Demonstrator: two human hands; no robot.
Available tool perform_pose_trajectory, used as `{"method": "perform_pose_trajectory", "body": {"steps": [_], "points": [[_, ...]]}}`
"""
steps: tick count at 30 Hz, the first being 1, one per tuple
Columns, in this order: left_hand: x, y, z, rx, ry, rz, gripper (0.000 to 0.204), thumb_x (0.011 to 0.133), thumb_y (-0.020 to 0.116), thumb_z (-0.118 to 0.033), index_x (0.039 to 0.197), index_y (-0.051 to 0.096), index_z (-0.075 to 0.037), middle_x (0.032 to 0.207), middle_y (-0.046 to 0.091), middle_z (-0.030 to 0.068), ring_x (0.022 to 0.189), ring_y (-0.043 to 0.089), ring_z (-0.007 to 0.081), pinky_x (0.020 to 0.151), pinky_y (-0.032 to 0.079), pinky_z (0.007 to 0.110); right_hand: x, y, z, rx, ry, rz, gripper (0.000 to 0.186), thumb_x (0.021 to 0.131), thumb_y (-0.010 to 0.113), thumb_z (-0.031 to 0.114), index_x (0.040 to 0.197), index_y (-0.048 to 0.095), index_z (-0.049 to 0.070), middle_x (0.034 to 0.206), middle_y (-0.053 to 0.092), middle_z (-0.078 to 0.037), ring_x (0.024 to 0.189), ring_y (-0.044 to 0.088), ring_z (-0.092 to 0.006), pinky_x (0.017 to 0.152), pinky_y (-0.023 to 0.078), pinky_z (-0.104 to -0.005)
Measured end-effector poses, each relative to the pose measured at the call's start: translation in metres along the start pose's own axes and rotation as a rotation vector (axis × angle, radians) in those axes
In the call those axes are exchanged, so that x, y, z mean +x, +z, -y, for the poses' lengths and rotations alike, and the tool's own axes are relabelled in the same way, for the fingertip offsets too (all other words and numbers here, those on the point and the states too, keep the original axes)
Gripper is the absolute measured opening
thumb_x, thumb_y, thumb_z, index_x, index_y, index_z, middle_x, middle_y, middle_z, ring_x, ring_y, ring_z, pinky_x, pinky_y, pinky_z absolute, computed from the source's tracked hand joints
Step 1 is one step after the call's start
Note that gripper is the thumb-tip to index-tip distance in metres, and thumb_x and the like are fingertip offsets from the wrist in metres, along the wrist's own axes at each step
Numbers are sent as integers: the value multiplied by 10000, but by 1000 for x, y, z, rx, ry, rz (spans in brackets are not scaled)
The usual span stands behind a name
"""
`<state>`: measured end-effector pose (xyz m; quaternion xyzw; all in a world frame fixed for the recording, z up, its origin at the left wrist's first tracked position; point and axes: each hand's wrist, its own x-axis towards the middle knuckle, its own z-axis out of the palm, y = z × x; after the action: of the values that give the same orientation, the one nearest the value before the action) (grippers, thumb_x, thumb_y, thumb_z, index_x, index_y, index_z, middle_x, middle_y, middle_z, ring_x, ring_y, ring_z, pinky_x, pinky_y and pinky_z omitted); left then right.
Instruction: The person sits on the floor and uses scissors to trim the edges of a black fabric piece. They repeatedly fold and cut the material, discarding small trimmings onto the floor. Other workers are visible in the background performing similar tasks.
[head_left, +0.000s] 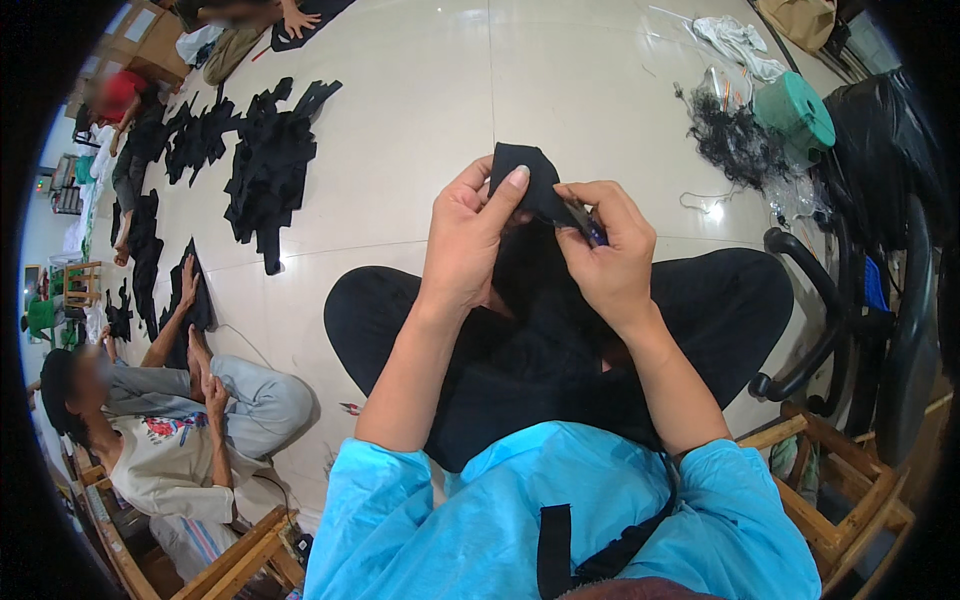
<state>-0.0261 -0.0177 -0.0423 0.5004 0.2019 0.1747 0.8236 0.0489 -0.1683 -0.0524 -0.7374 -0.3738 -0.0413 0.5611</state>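
My left hand [462,232] pinches a folded piece of black fabric [518,160] in front of me, thumb on top and fingers behind it. Close beside it, my right hand [615,250] is closed around small thread snips [597,234], of which a dark blade and a blue-purple part show between the fingers. The fingertips of that hand reach the fabric's right edge. Both hands are above my crossed legs in black trousers, and the lower end of the fabric blends into the dark cloth there.
Piles of black cut fabric [270,165] lie on the tiled floor at left. A person [165,440] sits near left; others work farther off. At right are a green spool [795,112], tangled black thread [722,140], a black chair frame [815,320] and a wooden stool [840,480].
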Motion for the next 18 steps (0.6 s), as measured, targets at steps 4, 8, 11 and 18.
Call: {"method": "perform_pose_trajectory", "body": {"steps": [4, 8, 11, 18], "points": [[-1, -3, -5, -26, -20, 34, 284, 1003, 746, -153, 1232, 673, 0, 961, 743, 17, 805, 654, 56, 736, 532, 220, 2, -1, -4, 112, 13, -37, 344, 762, 720, -115, 1082, 738, 11, 992, 701, -125, 878, 719, -230, 768, 559, -325], [-2, -6, -7, 46, -3, 58, 325, 987, 765, -148, 1264, 675, -3, 970, 744, 17, 816, 664, 61, 738, 528, 215, 5, -8, -6, 94, -24, -26, 390, 743, 720, -159, 1073, 787, 39, 940, 674, -91, 824, 686, -184, 714, 541, -301], [-4, -5, -13, 120, 17, 57, 332, 981, 769, -142, 1268, 679, -1, 980, 743, 17, 832, 673, 70, 748, 532, 218, 10, -13, -9, 62, -92, -23, 386, 740, 699, -216, 1049, 781, -1, 960, 643, -57, 801, 614, -117, 715, 488, -234], [-6, -4, -17, 19, -48, 205, 465, 948, 791, -96, 1361, 598, -4, 1073, 721, 57, 914, 669, 83, 825, 557, 243, 8, -13, -8, 42, -115, -60, 378, 722, 742, -181, 1037, 791, 21, 940, 649, -70, 786, 633, -136, 694, 497, -253]]}}
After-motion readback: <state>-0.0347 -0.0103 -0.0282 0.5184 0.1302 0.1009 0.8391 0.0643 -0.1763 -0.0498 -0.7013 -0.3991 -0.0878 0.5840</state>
